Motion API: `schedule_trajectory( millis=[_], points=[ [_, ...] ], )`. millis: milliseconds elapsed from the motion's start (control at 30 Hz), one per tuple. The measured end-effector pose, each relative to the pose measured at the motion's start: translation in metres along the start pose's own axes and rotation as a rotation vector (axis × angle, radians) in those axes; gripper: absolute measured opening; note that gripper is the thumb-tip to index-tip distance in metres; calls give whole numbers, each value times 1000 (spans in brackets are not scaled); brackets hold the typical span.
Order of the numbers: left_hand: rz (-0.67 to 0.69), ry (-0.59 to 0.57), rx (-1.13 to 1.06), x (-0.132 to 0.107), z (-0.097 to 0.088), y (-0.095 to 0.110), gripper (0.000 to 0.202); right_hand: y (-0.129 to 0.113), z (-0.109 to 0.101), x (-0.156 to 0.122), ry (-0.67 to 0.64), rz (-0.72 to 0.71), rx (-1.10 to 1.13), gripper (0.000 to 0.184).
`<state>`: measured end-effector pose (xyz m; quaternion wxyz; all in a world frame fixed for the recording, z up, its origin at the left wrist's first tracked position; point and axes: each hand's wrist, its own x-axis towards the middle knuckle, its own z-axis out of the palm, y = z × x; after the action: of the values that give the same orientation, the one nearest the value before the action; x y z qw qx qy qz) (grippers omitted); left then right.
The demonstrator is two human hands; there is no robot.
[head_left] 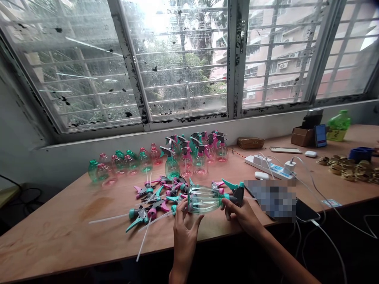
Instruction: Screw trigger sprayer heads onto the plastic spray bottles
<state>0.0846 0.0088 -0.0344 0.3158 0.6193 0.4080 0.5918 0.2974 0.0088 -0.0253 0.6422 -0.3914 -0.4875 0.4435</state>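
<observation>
Left hand (185,221), near edge: fingers and thumb curled about the base end of a clear green bottle (204,198), which lies on its side in the air just over the worktop (71,236), mouth to the right. Right hand (237,211): fingers closed on a dark sprayer head (237,194) with a teal trigger, at the bottle's mouth; I cannot tell whether it is fully seated.

Beyond and left of the left hand: heap of loose sprayer heads (152,213), pink, teal and dark, several with white dip tubes, some tubes pointing to the near edge. Right of the right hand: dark phone (306,210) with a white cable plugged in; beyond it, a white power strip (275,169).

Farther, centre: cluster of green and pink bottles with heads on (186,165), upright. Left of these: upright bottles without heads (130,165). Far right: gold-coloured pieces (353,170), cardboard box (302,136), green jug (339,125). Behind all, a barred window (189,94) with peeling frame.
</observation>
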Motion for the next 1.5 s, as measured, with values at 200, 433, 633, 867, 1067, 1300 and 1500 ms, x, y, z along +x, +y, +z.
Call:
schedule_trajectory(
  millis=[200, 433, 633, 867, 1067, 1300, 1500],
  points=[
    [-5, 40, -27, 0, 0, 4, 51, 0, -1, -2, -14, -16, 2, 36],
    [8, 11, -4, 0, -1, 2, 54, -3, -1, -2, -52, -18, 11, 36],
    [-15, 15, -63, -1, 0, 8, 60, -1, -2, -3, -74, -29, 33, 30],
    [20, 49, 21, -1, 2, 4, 61, -1, -2, -3, -46, -36, 41, 31],
    [-8, -5, -35, -1, 1, 5, 54, 2, -2, -3, -49, -22, 57, 30],
    [80, 54, 92, -1, 0, 3, 58, 3, -2, -3, -63, -22, 87, 30],
    [-7, 14, -9, -2, -1, 7, 51, 3, -1, -4, -55, -21, 73, 32]
  ],
)
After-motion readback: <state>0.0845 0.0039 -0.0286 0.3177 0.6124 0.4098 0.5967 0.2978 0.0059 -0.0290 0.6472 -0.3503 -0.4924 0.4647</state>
